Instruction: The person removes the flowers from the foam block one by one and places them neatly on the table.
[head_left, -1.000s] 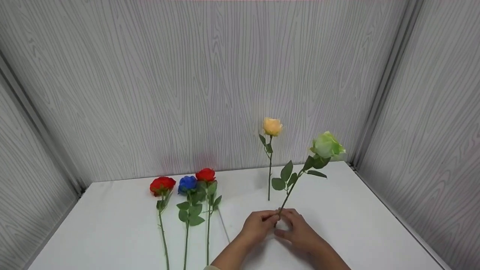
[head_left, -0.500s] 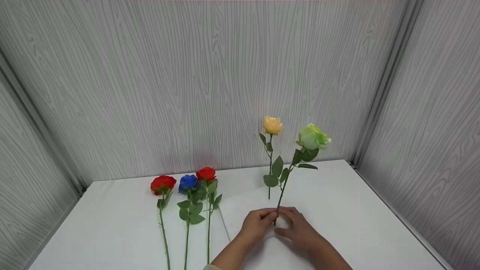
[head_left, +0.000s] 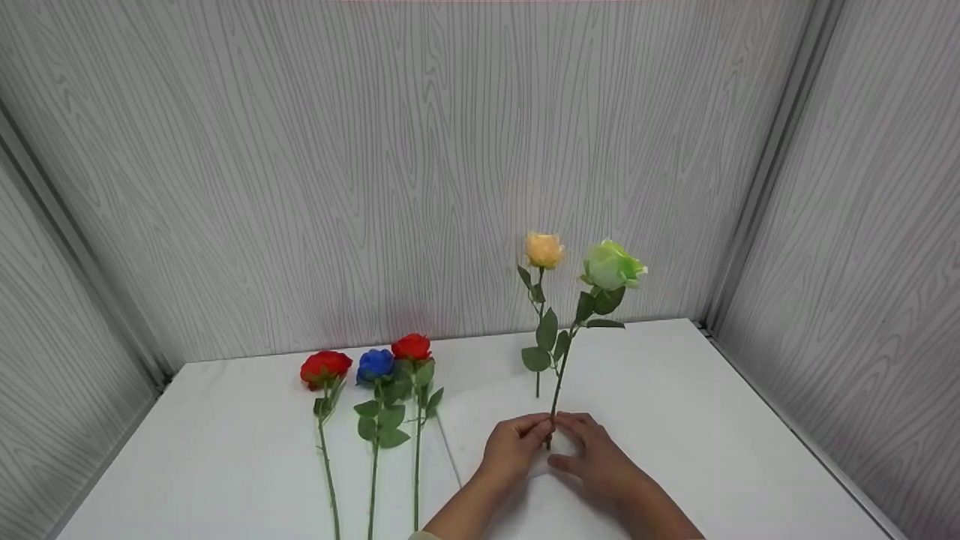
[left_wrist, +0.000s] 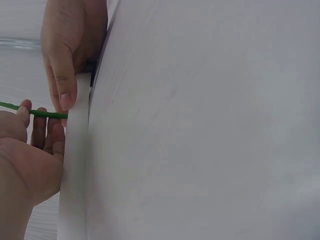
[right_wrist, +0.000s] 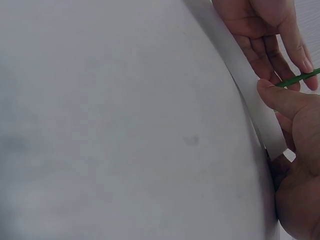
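A light green rose stands nearly upright in the head view, leaning slightly right. My left hand pinches its stem near the lower end, between thumb and fingers. My right hand is just to the right, its fingertips by the stem and its thumb apart from them. In the left wrist view the green stem crosses the left fingers, and its end is hidden. The right wrist view shows the right thumb close to the stem. Behind, a yellow rose is upright; what supports it cannot be seen.
On the left of the white table lie a red rose, a blue rose and another red rose, stems toward me. Grey wood-patterned panels enclose the back and sides.
The green rose has swung left and up from a strong rightward lean to nearly upright. Both hands have stayed almost in place, and the other roses have not moved.
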